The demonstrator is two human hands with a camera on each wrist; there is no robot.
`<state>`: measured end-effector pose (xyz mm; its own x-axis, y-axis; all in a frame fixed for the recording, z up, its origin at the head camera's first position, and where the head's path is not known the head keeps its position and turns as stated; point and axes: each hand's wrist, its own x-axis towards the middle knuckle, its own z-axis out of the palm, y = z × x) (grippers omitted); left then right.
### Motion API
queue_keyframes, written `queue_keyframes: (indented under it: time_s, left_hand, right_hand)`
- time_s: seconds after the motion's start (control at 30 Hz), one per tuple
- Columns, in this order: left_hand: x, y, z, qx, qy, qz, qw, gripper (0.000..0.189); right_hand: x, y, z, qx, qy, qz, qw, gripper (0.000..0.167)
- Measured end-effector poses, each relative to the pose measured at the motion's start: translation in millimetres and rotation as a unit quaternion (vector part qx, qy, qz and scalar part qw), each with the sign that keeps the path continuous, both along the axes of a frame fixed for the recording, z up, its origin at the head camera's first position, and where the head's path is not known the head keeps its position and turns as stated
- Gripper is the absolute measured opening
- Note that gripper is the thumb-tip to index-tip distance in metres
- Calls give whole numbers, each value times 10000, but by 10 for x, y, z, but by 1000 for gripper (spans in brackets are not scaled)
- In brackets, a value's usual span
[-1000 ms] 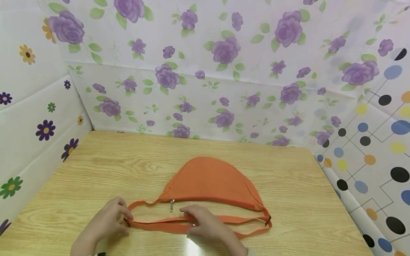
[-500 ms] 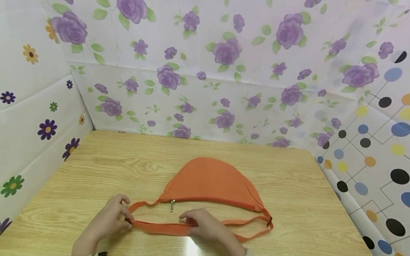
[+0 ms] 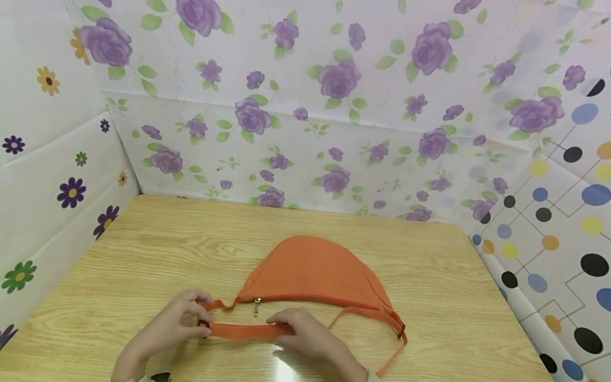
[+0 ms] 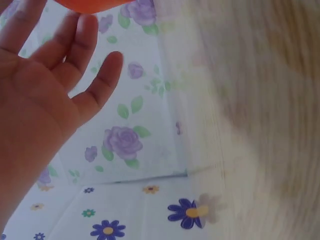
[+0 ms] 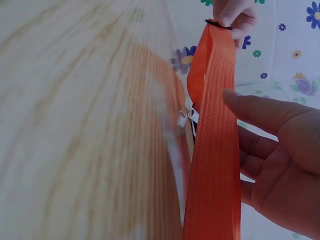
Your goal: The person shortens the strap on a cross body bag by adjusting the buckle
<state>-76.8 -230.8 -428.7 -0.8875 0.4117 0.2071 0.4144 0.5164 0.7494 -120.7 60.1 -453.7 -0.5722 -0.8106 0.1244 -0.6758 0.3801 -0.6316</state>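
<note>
An orange waist bag (image 3: 312, 270) lies on the table, its curved side away from me and its zipper edge toward me. A small metal zipper pull (image 3: 256, 307) dangles at the left end of that edge. My left hand (image 3: 174, 323) pinches the orange strap (image 3: 243, 331) by a black buckle (image 3: 204, 324); the right wrist view shows this grip too. With thumb on one side and fingers behind, my right hand (image 3: 307, 334) holds the strap farther right. Between the hands the strap runs taut and stands on edge. Part of it is hidden beneath my right hand.
A wood-grain table (image 3: 458, 297) carries the bag. A second dark buckle (image 3: 401, 331) sits at the bag's right end, with a loose strap loop beside it. Purple-flowered sheeting (image 3: 296, 132) stands along the back, with patterned sheets on both sides.
My left hand has moved right with the buckle, toward my right hand. The strap's two layers have come together between the hands, and its right portion has shifted.
</note>
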Motion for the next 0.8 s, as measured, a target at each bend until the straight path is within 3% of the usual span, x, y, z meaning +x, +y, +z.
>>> queue_keyframes:
  time_s: [0.17, 0.4, 0.6, 0.8]
  left_hand:
    - [-56, 71, -4, 606, 214, -682, 9956, 8]
    - [-148, 249, -35, 886, 360, -719, 9928, 9]
    - [-219, 429, -45, 1236, 411, -903, 9874, 9]
    - [-258, 514, -42, 1385, 262, -1097, 9839, 9]
  right_hand:
    - [8, -25, 4, -192, -128, -91, 9997, 26]
    - [8, -31, 4, -551, -648, -211, 9962, 26]
    - [15, -33, -2, -1213, -1575, -392, 9793, 19]
    - [40, -16, 54, -1570, -2542, -645, 9521, 18]
